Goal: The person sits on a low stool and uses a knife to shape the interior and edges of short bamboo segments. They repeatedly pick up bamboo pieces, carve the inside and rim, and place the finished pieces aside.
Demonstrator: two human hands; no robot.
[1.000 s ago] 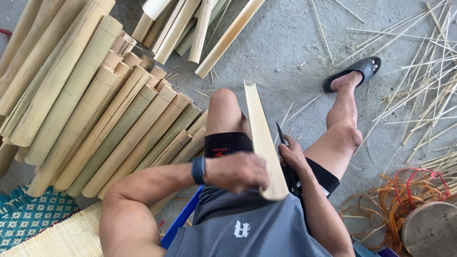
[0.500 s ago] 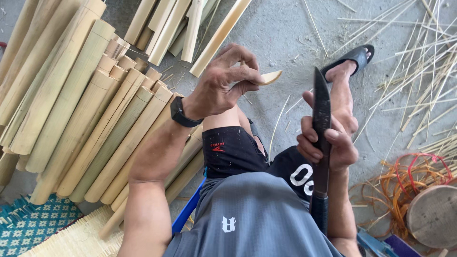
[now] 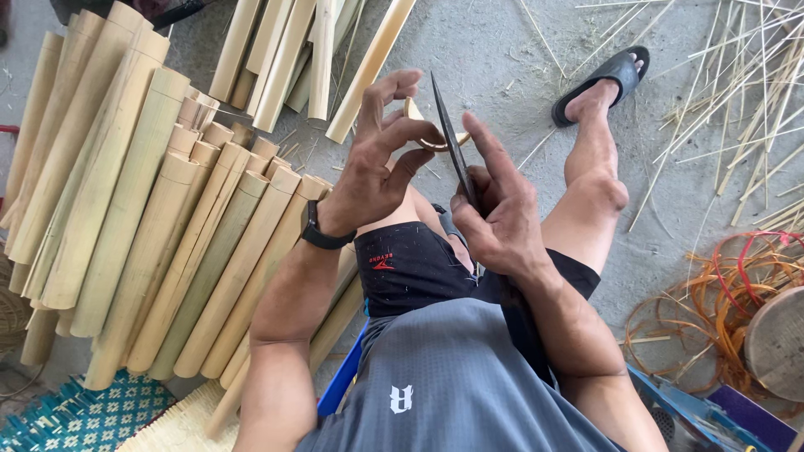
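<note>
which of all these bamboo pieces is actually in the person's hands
The short curved bamboo piece pinched by the left hand against the knife blade held by the right hand; the others lie on the floor.

Matt pale bamboo strip, dull dark metal blade, rough concrete floor.

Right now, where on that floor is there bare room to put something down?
Barest: the concrete floor between the split bamboo pieces at top and the sandalled foot. Crowded: stacked bamboo slats at left, thin splints at right, coiled strips at lower right.
</note>
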